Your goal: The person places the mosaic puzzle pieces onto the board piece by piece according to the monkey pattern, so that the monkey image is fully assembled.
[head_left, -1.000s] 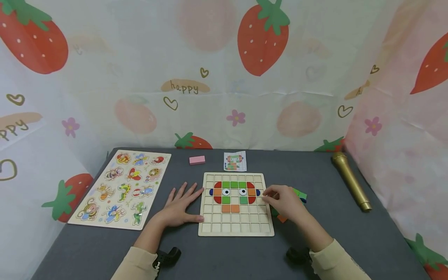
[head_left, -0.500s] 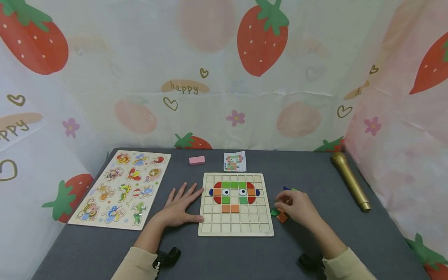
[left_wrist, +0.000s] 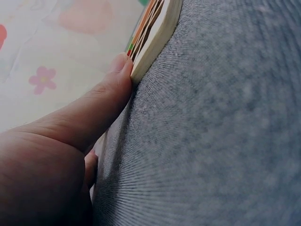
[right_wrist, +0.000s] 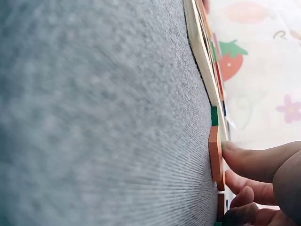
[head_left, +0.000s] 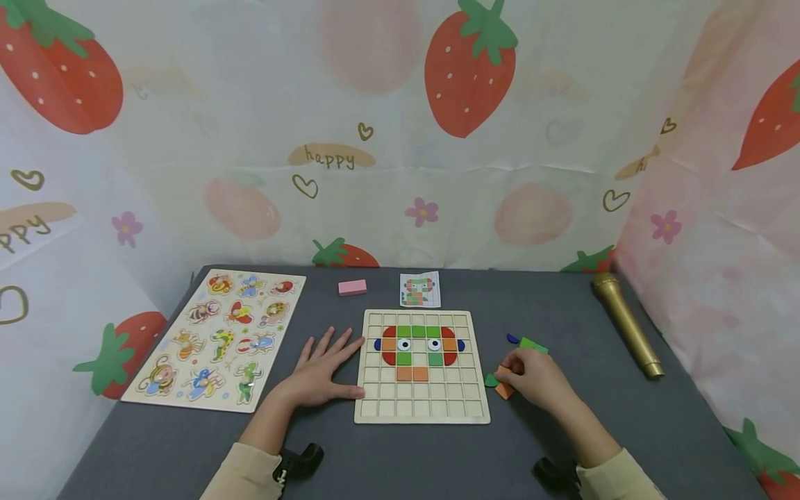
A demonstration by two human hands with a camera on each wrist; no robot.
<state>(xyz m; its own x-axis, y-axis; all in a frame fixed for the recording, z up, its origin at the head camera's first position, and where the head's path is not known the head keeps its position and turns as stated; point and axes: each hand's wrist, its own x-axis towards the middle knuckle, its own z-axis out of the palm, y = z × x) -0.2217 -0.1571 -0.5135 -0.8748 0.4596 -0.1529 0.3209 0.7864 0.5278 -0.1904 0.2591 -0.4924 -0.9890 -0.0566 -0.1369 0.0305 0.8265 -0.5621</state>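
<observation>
A square wooden grid board (head_left: 421, 410) bears red, orange, green and dark blue tiles, with two round eye tiles among them. My left hand (head_left: 319, 378) lies with fingers spread, its fingertips and thumb at the board's left edge; in the left wrist view the thumb (left_wrist: 101, 106) touches the board's side. My right hand (head_left: 537, 378) is over the loose tiles at the board's right, thumb and finger pinching an orange tile (head_left: 503, 372). Another orange tile (right_wrist: 215, 153) lies in front of the thumb in the right wrist view. A green tile (head_left: 491, 380) lies by the board.
A blue tile (head_left: 512, 339) and a light green tile (head_left: 533, 345) lie beyond my right hand. A pattern card (head_left: 420, 289) and a pink block (head_left: 352, 287) are behind the board. At left is an animal picture board (head_left: 187, 354); at right, a gold cylinder (head_left: 627, 325).
My right hand has moved from the board's right edge to the loose tiles beside it, and its fingers have come down onto an orange tile. The left hand stays in place.
</observation>
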